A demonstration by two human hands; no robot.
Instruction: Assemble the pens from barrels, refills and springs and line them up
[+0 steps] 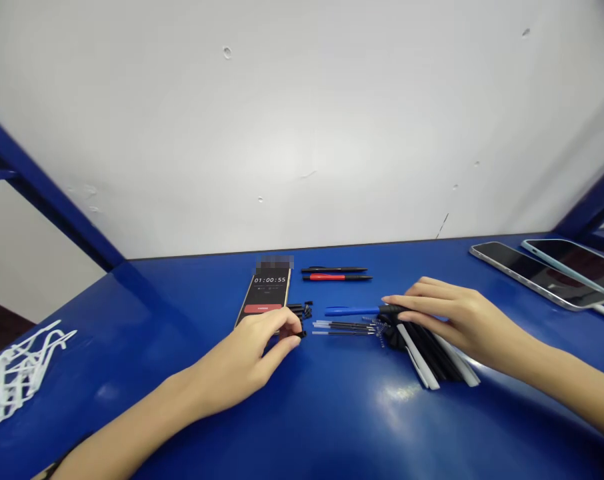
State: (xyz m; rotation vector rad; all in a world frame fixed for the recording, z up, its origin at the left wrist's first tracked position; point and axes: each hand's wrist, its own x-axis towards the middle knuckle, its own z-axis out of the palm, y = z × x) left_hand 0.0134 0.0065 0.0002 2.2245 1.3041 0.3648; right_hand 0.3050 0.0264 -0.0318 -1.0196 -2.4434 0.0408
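My left hand (262, 343) rests on the blue table (332, 413), fingers pinched on a small black pen part (300, 335) beside a little pile of such parts (302, 311). My right hand (452, 315) lies flat, fingers stretched, over a bundle of black and white pen barrels (435, 357), its fingertips touching the black end of a blue pen (349, 311). Between the hands lie several thin pen refills (345, 327) and small springs (381, 331).
A phone showing a timer (265, 293) lies by my left hand. A black pen (335, 269) and a red pen (337, 277) lie near the wall. Two phones (537, 273) sit at the far right. White strips (12, 373) are heaped at the left edge.
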